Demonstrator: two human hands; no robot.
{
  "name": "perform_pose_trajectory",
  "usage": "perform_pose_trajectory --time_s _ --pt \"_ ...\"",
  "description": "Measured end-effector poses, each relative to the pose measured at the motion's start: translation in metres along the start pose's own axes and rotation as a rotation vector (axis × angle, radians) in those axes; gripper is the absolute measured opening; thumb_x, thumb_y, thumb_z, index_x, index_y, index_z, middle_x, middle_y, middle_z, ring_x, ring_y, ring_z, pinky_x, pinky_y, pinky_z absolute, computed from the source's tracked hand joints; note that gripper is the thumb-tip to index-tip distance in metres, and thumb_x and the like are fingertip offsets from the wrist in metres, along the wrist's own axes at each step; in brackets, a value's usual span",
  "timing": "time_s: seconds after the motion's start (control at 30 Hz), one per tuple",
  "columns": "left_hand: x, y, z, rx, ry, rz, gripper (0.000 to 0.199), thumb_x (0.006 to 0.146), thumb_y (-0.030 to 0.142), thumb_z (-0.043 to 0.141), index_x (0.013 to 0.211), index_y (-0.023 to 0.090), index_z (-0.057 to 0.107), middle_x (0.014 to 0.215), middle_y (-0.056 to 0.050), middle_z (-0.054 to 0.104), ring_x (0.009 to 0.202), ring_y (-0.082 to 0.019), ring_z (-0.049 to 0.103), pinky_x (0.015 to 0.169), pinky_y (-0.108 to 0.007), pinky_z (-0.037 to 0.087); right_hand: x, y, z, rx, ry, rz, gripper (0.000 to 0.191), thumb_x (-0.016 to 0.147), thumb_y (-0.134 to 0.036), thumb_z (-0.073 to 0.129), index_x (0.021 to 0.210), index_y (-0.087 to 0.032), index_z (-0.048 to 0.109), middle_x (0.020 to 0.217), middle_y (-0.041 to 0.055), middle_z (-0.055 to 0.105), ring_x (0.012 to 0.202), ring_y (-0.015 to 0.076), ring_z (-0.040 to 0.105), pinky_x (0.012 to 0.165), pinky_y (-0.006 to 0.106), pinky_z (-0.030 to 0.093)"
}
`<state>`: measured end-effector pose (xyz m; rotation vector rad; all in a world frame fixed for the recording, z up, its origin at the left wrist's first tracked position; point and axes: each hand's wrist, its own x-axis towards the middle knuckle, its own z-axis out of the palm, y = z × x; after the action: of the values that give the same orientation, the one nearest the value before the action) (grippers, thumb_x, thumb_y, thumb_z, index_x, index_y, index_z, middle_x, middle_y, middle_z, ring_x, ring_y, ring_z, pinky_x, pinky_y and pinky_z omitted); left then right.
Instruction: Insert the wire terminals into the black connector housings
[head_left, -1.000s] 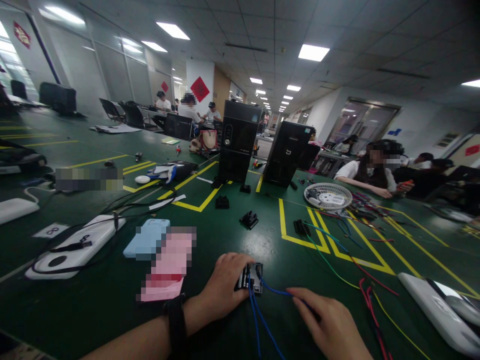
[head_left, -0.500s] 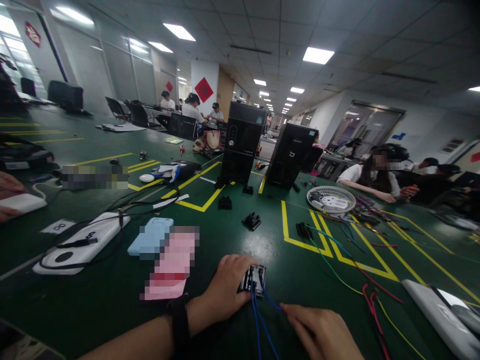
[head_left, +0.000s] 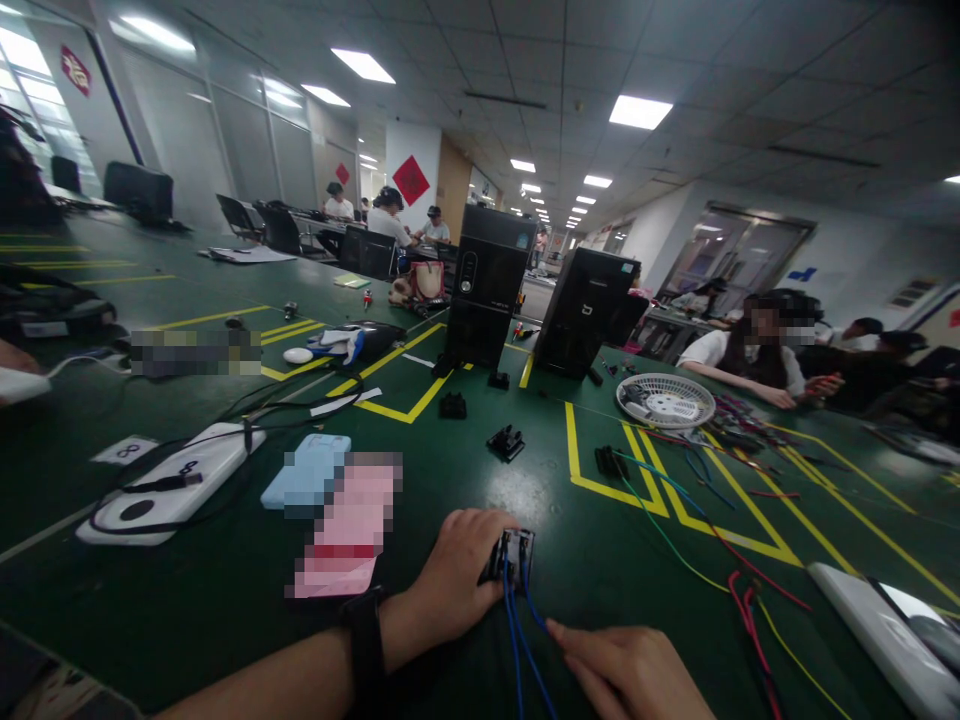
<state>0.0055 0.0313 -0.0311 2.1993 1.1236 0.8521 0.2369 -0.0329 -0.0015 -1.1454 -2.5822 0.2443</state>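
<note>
My left hand [head_left: 465, 575] is closed around a small black-and-silver terminal block [head_left: 519, 548], holding it against the green table. Several blue wires [head_left: 513, 625] run out of the block toward me. Between thumb and fingers, my right hand [head_left: 626, 660] pinches one blue wire [head_left: 534, 603] just right of the block. Where that wire enters the block is too small to make out. Farther up the table lie a black block-shaped part [head_left: 505, 442] and another black part [head_left: 452, 405].
Left of my arm lie a pink item [head_left: 352, 520], a light blue case [head_left: 307, 470] and a white device [head_left: 176, 485] with a black cable. Red wires [head_left: 746, 610] and a white device [head_left: 885, 640] are at right. Computer towers [head_left: 491, 290] and a white basket [head_left: 665, 400] stand beyond.
My right hand has shifted slightly left, closer to the block, still pinching the blue wire. My left hand stays on the block. The view has drifted slightly.
</note>
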Motion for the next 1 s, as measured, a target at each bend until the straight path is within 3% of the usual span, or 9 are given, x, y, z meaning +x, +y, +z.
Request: perform_pose_trajectory --time_s 0.1,0.2,0.3,0.4,0.5,0.57,0.73,0.87,1.0 --pt "0.000 -0.003 0.001 0.022 0.003 -0.026 0.047 0.072 0.014 0.064 0.114 0.027 0.049 0.118 -0.001 0.057 0.109 -0.023 0.048 0.098 -0.038 0.031 -0.004 0.012 -0.001 -0.006 0.040 0.146 0.027 0.093 -0.021 0.046 0.109 -0.028 0.066 0.090 -0.0007 0.076 0.073 0.0150 0.073 0.065 0.019 0.055" --pt "-0.001 -0.004 0.002 0.024 0.001 -0.033 0.048 0.073 0.013 0.064 0.116 0.026 0.049 0.119 -0.002 0.056 0.110 -0.023 0.048 0.099 -0.038 0.031 -0.005 0.017 0.000 -0.003 0.214 0.224 0.026 0.093 -0.022 0.045 0.109 -0.025 0.066 0.095 0.0010 0.075 0.079 0.0159 0.073 0.068 0.021 0.057" --pt "-0.001 -0.004 0.002 0.022 -0.006 -0.030 0.046 0.074 0.016 0.064 0.116 0.027 0.049 0.120 -0.002 0.056 0.110 -0.023 0.048 0.100 -0.038 0.031 -0.003 0.012 0.002 0.013 0.371 0.162 0.024 0.093 -0.023 0.047 0.108 -0.023 0.065 0.096 0.0026 0.075 0.080 0.0154 0.072 0.070 0.019 0.057" --pt "0.000 -0.003 0.001 0.026 -0.005 -0.026 0.045 0.074 0.017 0.065 0.115 0.027 0.049 0.119 -0.001 0.056 0.109 -0.023 0.049 0.099 -0.038 0.031 -0.001 0.001 0.004 -0.007 0.425 0.044 0.022 0.094 -0.023 0.047 0.108 -0.021 0.064 0.090 0.0028 0.076 0.075 0.0146 0.073 0.066 0.018 0.056" --pt "0.000 -0.003 0.001 0.031 -0.003 -0.023 0.042 0.074 0.018 0.064 0.114 0.026 0.050 0.116 -0.001 0.057 0.107 -0.023 0.050 0.097 -0.037 0.032 0.000 -0.007 0.005 -0.030 0.373 -0.039 0.024 0.095 -0.023 0.044 0.109 -0.022 0.064 0.085 0.0031 0.076 0.068 0.0147 0.072 0.061 0.019 0.055" --pt "0.000 -0.003 0.001 0.034 -0.008 -0.018 0.041 0.076 0.019 0.064 0.114 0.026 0.050 0.117 -0.002 0.057 0.108 -0.023 0.050 0.098 -0.038 0.032 0.000 -0.009 0.007 0.002 0.253 -0.058 0.027 0.095 -0.022 0.042 0.113 -0.022 0.062 0.083 0.0019 0.076 0.065 0.0145 0.072 0.060 0.021 0.054" --pt "0.000 -0.004 0.001 0.032 0.000 -0.016 0.044 0.075 0.020 0.066 0.115 0.026 0.050 0.118 -0.003 0.057 0.109 -0.024 0.050 0.099 -0.039 0.032 -0.001 -0.003 0.011 0.014 -0.036 0.143 0.031 0.091 -0.020 0.043 0.116 -0.025 0.061 0.081 0.0001 0.075 0.065 0.0163 0.072 0.057 0.022 0.052" --pt "0.001 -0.004 0.001 0.033 0.000 -0.028 0.045 0.074 0.019 0.068 0.115 0.026 0.050 0.117 -0.003 0.058 0.109 -0.024 0.050 0.099 -0.039 0.032 -0.002 -0.002 0.010 -0.036 -0.012 0.241 0.025 0.093 -0.027 0.043 0.097 -0.027 0.068 0.071 -0.0005 0.074 0.061 0.0165 0.071 0.055 0.020 0.051" --pt "0.001 -0.001 0.000 0.037 -0.017 -0.030 0.045 0.074 0.020 0.068 0.114 0.026 0.051 0.118 -0.003 0.058 0.109 -0.024 0.050 0.097 -0.039 0.032 -0.001 -0.006 0.006 -0.018 0.217 0.154 0.034 0.097 -0.031 0.036 0.089 -0.023 0.068 0.065 0.0005 0.072 0.053 0.0139 0.068 0.050 0.018 0.049"
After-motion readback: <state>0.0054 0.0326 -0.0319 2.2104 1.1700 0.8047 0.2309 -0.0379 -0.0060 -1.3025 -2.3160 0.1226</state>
